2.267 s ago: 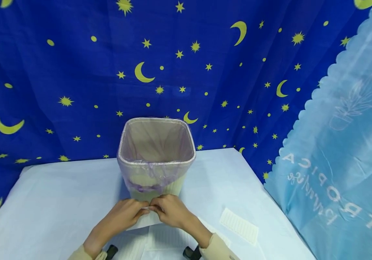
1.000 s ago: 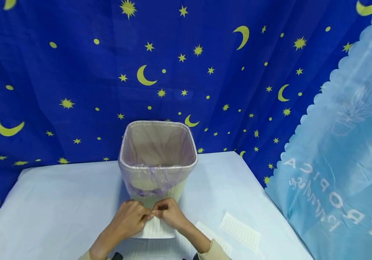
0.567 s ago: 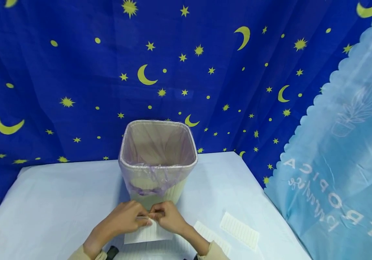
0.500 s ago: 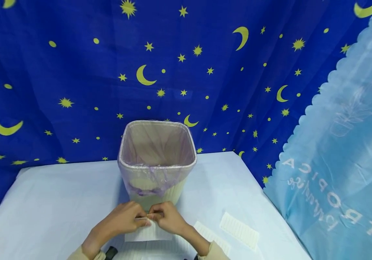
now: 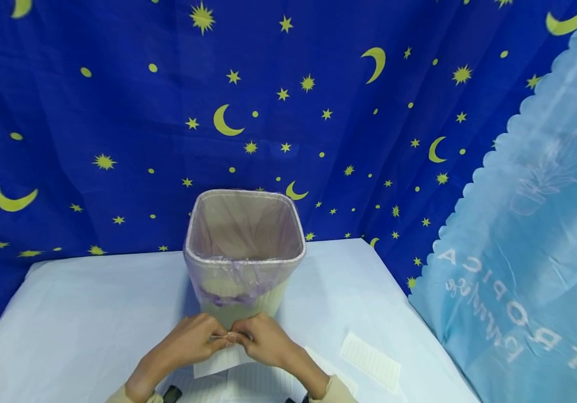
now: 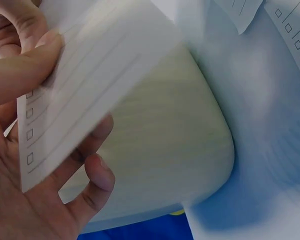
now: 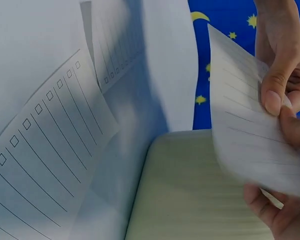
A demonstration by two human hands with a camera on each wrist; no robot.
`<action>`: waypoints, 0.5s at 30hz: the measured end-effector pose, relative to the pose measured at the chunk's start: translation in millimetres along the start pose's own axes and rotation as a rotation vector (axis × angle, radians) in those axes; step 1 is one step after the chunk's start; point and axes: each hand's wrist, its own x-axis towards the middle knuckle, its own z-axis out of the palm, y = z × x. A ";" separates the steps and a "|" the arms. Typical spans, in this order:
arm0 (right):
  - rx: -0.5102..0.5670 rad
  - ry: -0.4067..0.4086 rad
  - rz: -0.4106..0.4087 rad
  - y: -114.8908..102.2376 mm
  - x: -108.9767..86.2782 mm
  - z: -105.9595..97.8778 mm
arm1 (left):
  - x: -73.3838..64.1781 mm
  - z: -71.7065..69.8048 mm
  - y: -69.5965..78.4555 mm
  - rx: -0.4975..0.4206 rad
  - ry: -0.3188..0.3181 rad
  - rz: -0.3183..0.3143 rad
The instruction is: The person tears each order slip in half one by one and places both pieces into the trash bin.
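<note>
Both hands meet in front of the bin, pinching the top edge of a white lined paper sheet (image 5: 212, 365) with small checkboxes along one side. My left hand (image 5: 190, 338) grips it between thumb and fingers; in the left wrist view its thumb lies across the paper (image 6: 85, 85), and other fingers show beneath. Right beside it, my right hand (image 5: 264, 340) pinches the same edge, fingertips against the left ones. The sheet hangs bent below the hands. In the right wrist view, the paper (image 7: 245, 115) stands tilted and slightly blurred between the fingers.
A cream bin (image 5: 268, 296) with a thin purple liner (image 5: 228, 280) folded over its rim stands just beyond the hands. A lined sheet (image 5: 371, 361) lies on the white tablecloth (image 5: 102, 313) at right; several more lie under the forearms. A starry blue curtain (image 5: 268, 67) hangs behind.
The sheet hung flatter half a second ago; now it is bent, its lower right side raised. The right fingers have closed in on the left ones. The bin and loose sheets have stayed put.
</note>
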 end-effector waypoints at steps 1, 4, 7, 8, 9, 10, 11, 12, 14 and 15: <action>-0.020 0.009 -0.017 0.1 1.2 0.0 | 0.1 -0.7 -0.1 -0.011 -0.002 -0.001; -0.072 0.055 -0.050 -0.8 4.5 0.1 | 0.8 -2.6 -0.4 -0.035 -0.001 -0.005; -0.074 0.099 -0.038 -2.9 5.7 1.8 | 0.9 -2.5 -0.3 -0.057 -0.002 -0.014; -0.065 0.110 -0.026 -3.7 5.3 3.0 | 0.8 -1.8 -0.2 -0.058 0.000 -0.015; -0.052 0.121 -0.010 -4.2 4.8 4.6 | 0.6 -0.6 -0.1 -0.053 0.004 -0.014; -0.040 0.133 0.003 -4.6 4.0 6.4 | 0.3 0.7 -0.2 -0.052 0.006 -0.012; -0.027 0.143 0.017 -4.8 3.0 8.4 | 0.0 2.0 -0.3 -0.046 0.009 -0.004; -0.008 0.152 0.029 -4.7 2.1 10.5 | -0.2 3.6 -0.6 -0.036 0.013 0.005; 0.030 0.179 0.043 -4.3 1.1 13.8 | -0.8 6.5 -1.9 0.000 0.040 0.039; 0.053 0.191 0.045 -3.7 1.1 15.4 | -1.1 7.6 -2.8 0.016 0.050 0.048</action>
